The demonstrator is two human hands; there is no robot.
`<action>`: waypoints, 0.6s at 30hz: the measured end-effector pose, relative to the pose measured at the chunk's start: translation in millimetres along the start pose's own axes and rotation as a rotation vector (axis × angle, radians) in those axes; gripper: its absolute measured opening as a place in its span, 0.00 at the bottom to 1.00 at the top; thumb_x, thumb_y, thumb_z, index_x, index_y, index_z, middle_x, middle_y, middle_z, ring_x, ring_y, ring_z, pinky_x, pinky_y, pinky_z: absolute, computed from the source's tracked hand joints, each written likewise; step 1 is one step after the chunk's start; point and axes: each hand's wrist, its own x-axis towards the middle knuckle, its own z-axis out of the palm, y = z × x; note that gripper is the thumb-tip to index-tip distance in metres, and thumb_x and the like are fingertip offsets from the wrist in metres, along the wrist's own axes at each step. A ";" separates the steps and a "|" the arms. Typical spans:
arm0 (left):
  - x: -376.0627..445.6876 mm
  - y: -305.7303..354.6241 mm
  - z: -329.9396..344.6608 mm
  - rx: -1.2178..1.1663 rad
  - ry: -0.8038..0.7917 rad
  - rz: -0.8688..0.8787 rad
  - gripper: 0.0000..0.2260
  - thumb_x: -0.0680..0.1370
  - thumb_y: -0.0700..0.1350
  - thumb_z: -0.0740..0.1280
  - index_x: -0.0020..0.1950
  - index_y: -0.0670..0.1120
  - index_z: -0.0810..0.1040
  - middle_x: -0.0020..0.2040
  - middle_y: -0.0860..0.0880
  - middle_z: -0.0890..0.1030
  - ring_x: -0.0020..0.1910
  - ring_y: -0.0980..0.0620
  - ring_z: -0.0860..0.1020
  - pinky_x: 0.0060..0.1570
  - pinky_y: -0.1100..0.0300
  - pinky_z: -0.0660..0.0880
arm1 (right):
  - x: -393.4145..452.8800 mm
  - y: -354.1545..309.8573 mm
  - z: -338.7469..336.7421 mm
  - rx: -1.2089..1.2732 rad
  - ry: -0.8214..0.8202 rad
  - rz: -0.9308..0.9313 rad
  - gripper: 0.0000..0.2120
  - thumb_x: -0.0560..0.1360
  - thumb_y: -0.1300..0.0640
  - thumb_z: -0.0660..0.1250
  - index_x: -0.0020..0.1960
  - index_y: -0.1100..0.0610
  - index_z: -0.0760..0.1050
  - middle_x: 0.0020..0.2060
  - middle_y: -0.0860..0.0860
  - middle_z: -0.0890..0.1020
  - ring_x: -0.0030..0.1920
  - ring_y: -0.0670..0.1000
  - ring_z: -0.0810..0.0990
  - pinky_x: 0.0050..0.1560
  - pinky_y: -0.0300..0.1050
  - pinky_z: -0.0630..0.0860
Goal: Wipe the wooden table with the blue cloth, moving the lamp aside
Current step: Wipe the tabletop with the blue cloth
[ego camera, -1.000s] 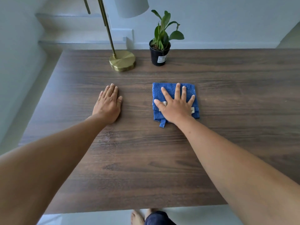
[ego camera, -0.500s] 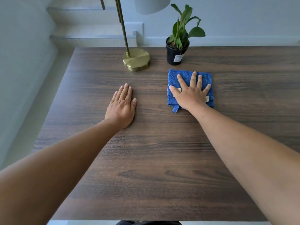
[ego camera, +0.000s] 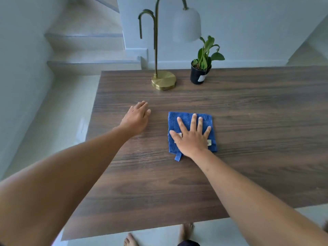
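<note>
Right hand (ego camera: 192, 137): fingers spread flat, pressing folded blue cloth (ego camera: 190, 121) onto desk (ego camera: 257, 130) mid-surface. Left hand (ego camera: 136, 118): flat, fingers straight, holding nothing, near lamp (ego camera: 164, 82) at far edge. Cloth likely soft, light, prone to bunching. Lamp probably base-heavy; grip stem low.

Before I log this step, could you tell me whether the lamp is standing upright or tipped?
Upright: the lamp stands with its round brass base flat on the table and its stem rising vertically, untouched by either hand.
</note>
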 end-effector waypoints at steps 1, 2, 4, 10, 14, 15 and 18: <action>-8.9 -15.5 -3.9 0.027 0.018 0.013 0.23 0.85 0.51 0.50 0.79 0.44 0.59 0.80 0.47 0.58 0.79 0.49 0.52 0.76 0.54 0.47 | -6.5 -17.6 2.6 0.000 -0.009 -0.008 0.34 0.78 0.28 0.40 0.79 0.39 0.38 0.79 0.57 0.35 0.78 0.61 0.32 0.72 0.71 0.33; -17.4 -30.2 -8.0 0.051 0.030 0.019 0.23 0.85 0.51 0.51 0.79 0.43 0.60 0.80 0.46 0.58 0.79 0.49 0.52 0.76 0.55 0.46 | -11.2 -35.0 5.3 0.001 -0.018 -0.015 0.34 0.78 0.29 0.40 0.79 0.39 0.37 0.79 0.57 0.34 0.77 0.61 0.31 0.72 0.71 0.33; -34.6 -59.0 -18.2 0.079 0.042 0.014 0.23 0.85 0.50 0.51 0.78 0.43 0.60 0.79 0.45 0.59 0.79 0.48 0.52 0.76 0.55 0.45 | -19.1 -70.2 10.7 0.002 -0.030 -0.034 0.34 0.78 0.29 0.39 0.79 0.39 0.37 0.78 0.58 0.33 0.77 0.62 0.31 0.72 0.70 0.32; -73.5 -114.2 -38.7 0.068 0.111 -0.054 0.24 0.85 0.51 0.50 0.80 0.43 0.58 0.80 0.46 0.56 0.80 0.50 0.50 0.76 0.57 0.44 | -42.0 -165.3 21.1 0.095 -0.106 -0.129 0.29 0.81 0.35 0.39 0.80 0.40 0.40 0.79 0.57 0.34 0.77 0.61 0.31 0.72 0.69 0.32; -76.9 -110.4 -37.0 0.052 0.144 -0.058 0.25 0.85 0.52 0.50 0.80 0.42 0.56 0.80 0.45 0.55 0.80 0.50 0.49 0.77 0.56 0.44 | -34.2 -157.3 11.3 0.282 -0.012 -0.138 0.26 0.83 0.46 0.46 0.81 0.47 0.52 0.81 0.54 0.46 0.80 0.56 0.41 0.77 0.61 0.39; -76.7 -105.3 -33.3 0.057 0.145 -0.043 0.25 0.85 0.53 0.49 0.80 0.42 0.55 0.81 0.45 0.54 0.80 0.49 0.49 0.77 0.56 0.44 | -31.6 -146.1 11.6 0.246 0.031 -0.156 0.26 0.84 0.48 0.47 0.81 0.49 0.53 0.81 0.54 0.47 0.80 0.55 0.43 0.78 0.58 0.41; -73.9 -79.8 -15.2 0.085 0.131 0.011 0.26 0.85 0.53 0.47 0.80 0.42 0.52 0.81 0.45 0.51 0.80 0.50 0.46 0.76 0.57 0.40 | -27.7 -112.4 19.6 0.075 0.105 -0.224 0.26 0.84 0.45 0.46 0.81 0.49 0.50 0.81 0.49 0.47 0.80 0.54 0.41 0.78 0.54 0.40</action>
